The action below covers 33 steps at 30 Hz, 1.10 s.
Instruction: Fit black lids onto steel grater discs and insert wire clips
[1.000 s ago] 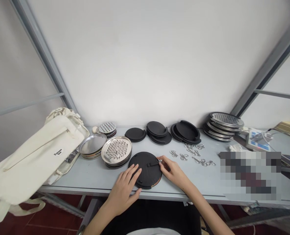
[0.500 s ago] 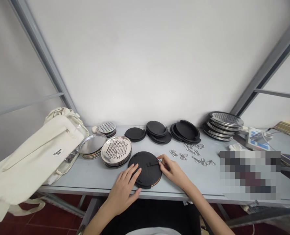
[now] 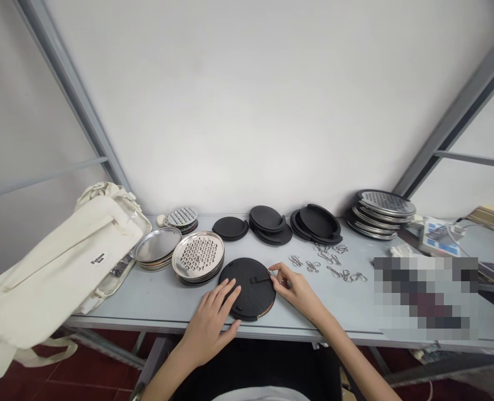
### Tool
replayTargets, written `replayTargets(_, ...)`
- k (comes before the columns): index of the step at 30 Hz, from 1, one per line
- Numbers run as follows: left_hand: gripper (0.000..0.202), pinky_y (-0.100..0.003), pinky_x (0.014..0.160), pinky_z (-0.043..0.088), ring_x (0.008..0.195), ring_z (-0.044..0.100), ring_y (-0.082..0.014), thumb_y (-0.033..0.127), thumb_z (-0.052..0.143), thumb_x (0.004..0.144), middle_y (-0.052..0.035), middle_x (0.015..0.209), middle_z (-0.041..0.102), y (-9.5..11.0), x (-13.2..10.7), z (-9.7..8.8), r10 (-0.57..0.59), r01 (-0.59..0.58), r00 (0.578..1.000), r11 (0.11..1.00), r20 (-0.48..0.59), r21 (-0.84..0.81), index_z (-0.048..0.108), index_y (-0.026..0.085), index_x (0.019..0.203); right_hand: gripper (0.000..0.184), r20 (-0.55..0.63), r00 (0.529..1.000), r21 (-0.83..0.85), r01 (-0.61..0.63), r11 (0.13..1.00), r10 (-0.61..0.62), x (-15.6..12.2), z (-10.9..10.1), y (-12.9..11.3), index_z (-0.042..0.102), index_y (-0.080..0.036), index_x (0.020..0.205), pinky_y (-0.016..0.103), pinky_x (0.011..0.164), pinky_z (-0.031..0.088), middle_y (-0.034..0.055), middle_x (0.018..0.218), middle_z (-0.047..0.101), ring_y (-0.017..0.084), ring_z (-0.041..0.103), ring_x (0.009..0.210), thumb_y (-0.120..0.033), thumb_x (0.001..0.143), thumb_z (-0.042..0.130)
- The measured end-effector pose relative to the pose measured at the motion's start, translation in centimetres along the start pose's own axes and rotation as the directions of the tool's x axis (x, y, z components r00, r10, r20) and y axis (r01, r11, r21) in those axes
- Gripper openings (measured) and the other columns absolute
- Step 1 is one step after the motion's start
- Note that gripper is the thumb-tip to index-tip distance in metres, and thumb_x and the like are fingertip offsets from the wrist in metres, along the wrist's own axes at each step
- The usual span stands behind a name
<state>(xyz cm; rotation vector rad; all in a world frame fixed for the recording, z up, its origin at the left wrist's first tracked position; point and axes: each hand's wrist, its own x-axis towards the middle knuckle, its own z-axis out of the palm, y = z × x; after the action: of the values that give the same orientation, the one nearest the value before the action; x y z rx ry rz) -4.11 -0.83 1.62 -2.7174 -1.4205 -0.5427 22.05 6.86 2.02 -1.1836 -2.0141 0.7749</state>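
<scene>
A round black plastic disc [image 3: 247, 298] lies on the table in front of me, near its front edge. My left hand [image 3: 213, 317] rests on the disc's left side with its fingers stretched out and apart. At the right rim, my right hand [image 3: 290, 287] pinches a small shiny metal wire clip [image 3: 269, 273], mostly hidden by the fingertips. The clip sits at the end of a narrow slot in the disc. Several similar wire clips [image 3: 312, 267] lie loose to the right. Left of the disc is a stack of round metal grater plates [image 3: 199, 255].
Plain metal discs [image 3: 157, 245] are stacked further left, beside a cream bag [image 3: 67, 267]. More black round parts [image 3: 267, 218] stand along the wall. At the back right is a pile of grater plates with black rims [image 3: 380, 214]. A blue-and-white box [image 3: 441, 236] sits beyond.
Both hands stay in nearly the same place on the black disc. The right fingers keep pinching at its rim, and nothing else has visibly moved.
</scene>
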Motion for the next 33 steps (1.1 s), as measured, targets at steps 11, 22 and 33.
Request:
replayTargets(11, 0.062, -0.043, 0.107, 0.036, 0.139, 0.025, -0.0270, 0.025, 0.048, 0.091, -0.0065, 0.153, 0.027, -0.02, 0.00, 0.04, 0.000, 0.000, 1.000, 1.000, -0.001, -0.005, 0.024, 0.021, 0.149, 0.016, -0.001, 1.000, 0.008, -0.017, 1.000, 0.017, 0.01, -0.12, -0.15, 0.051, -0.021, 0.101, 0.024, 0.056, 0.035, -0.0073, 0.062, 0.039, 0.013, 0.041, 0.055, -0.031, 0.089, 0.046)
replayTargets(22, 0.063, -0.044, 0.105, 0.038, 0.138, 0.028, -0.0285, 0.024, 0.048, 0.091, -0.0081, 0.152, 0.030, 0.02, 0.00, -0.01, 0.015, -0.015, 0.999, 1.000, -0.033, -0.005, 0.023, 0.022, 0.149, 0.015, -0.015, 1.000, 0.019, -0.018, 1.000, 0.018, 0.00, -0.25, -0.35, 0.053, -0.021, 0.099, 0.024, 0.057, 0.035, -0.0075, 0.061, 0.038, 0.013, 0.040, 0.055, -0.030, 0.087, 0.048)
replayTargets(33, 0.063, -0.045, 0.107, 0.036, 0.139, 0.026, -0.0285, 0.024, 0.047, 0.091, -0.0074, 0.153, 0.027, -0.01, -0.02, -0.05, 0.009, -0.009, 1.000, 1.000, -0.006, -0.013, 0.023, 0.022, 0.149, 0.017, -0.017, 1.000, 0.060, -0.007, 0.998, 0.008, 0.06, -0.41, -0.52, 0.053, -0.021, 0.097, 0.023, 0.056, 0.035, -0.0069, 0.060, 0.040, 0.012, 0.039, 0.054, -0.033, 0.085, 0.049)
